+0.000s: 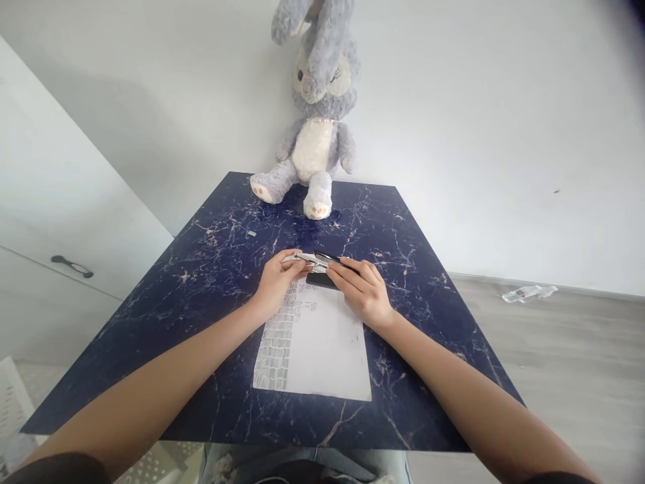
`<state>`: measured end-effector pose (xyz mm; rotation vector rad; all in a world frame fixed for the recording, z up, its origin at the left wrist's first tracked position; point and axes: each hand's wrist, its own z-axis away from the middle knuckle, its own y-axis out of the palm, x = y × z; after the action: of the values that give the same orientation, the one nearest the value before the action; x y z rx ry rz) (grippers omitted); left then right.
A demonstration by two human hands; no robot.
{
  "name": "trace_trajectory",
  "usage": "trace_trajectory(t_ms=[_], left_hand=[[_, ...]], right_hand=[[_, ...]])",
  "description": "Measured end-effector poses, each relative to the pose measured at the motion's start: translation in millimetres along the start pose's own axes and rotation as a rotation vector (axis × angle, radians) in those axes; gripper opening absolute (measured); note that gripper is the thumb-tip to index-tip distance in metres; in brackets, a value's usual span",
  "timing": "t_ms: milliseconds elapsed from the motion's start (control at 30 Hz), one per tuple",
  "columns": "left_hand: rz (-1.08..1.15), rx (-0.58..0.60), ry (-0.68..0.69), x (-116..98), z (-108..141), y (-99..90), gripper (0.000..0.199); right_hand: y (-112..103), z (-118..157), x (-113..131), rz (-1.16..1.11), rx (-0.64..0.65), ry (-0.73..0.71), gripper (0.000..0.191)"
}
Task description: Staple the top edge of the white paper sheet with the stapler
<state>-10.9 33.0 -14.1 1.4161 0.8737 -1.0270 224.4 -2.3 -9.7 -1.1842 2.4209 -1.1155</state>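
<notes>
Both my hands meet over the top end of a printed paper sheet (327, 356) lying on the dark blue marbled table. Between them is a stapler (322, 279) with black upper and lower parts and a pale, metallic middle part. The upper black part stands apart from the pale part. My right hand (365, 289) is closed around the stapler's right side, its fingers covering much of it. My left hand (276, 279) pinches the pale part at the left end, thumb and fingers together. Small details between the fingertips are hard to make out.
A grey plush rabbit (317, 144) sits at the table's far end against the wall. A small pale piece (251, 233) lies on the table (413, 376) at the left. A white cabinet (65, 202) stands to the left. Clear plastic packaging (529, 293) lies on the floor at right.
</notes>
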Motion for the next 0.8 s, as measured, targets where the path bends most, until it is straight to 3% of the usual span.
trace_trajectory(t_ms=[267,400,500,600,667,800], left_hand=[[0.03,0.01,-0.012,0.2,-0.2,0.6,0.046],[-0.059,-0.039,0.065,-3.4,2.6,1.5,0.044],[-0.186,-0.116,0.284,-10.3,9.0,2.8,0.034],[-0.356,-0.137,0.555,-18.2,17.4,3.2,0.024],[-0.513,-0.096,0.71,-21.9,21.9,2.8,0.022],[-0.674,0.14,0.97,-23.4,24.6,2.9,0.028]], right_hand=[[-5.9,-0.8,6.7,0.075,0.003,-0.087,0.048],[2.5,-2.3,2.8,0.045,-0.158,0.142,0.043],[8.3,-5.2,-0.7,-0.055,-0.204,0.411,0.024],[12.2,-7.0,-2.9,-0.227,-0.048,0.59,0.026],[14.2,-7.5,-4.1,-0.292,0.064,0.59,0.027],[15.0,-9.5,-4.8,-0.354,0.186,0.492,0.027]])
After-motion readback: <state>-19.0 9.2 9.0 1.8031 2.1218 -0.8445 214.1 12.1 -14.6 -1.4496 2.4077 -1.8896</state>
